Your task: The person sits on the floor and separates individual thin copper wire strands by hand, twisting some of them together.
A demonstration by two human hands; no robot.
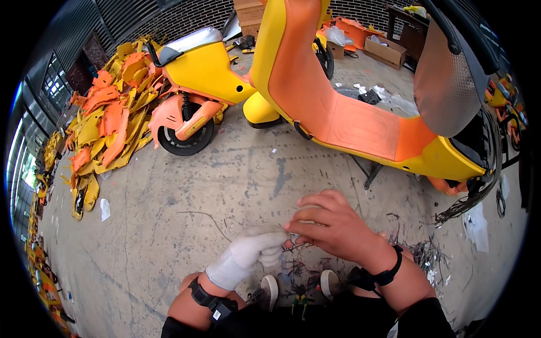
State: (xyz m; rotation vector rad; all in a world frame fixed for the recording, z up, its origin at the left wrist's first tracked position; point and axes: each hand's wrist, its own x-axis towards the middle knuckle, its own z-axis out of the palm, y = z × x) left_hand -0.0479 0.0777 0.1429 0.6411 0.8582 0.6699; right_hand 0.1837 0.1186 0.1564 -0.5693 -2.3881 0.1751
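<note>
My left hand (253, 250), in a white knit glove, is closed with its fingertips pressed together. A thin dark wire (205, 216) curves out to the left from this glove and appears to be gripped in it. My bare right hand (335, 225) meets the glove's fingertips, its fingers bent and drawn together; what lies between them is too small and hidden to make out. Below both hands, scraps of dark wire (296, 262) litter the concrete floor. Between my shoes lies a hand tool with yellow-green handles, seemingly pliers (299, 303).
Ahead stands a yellow and orange scooter body (360, 124), with a bundle of cables (465, 205) hanging at its right end. Another yellow scooter (197, 70) is behind it. Plastic panels (110, 118) are heaped at left; wire offcuts (425, 256) lie at right. Cardboard boxes (385, 52) stand farther back.
</note>
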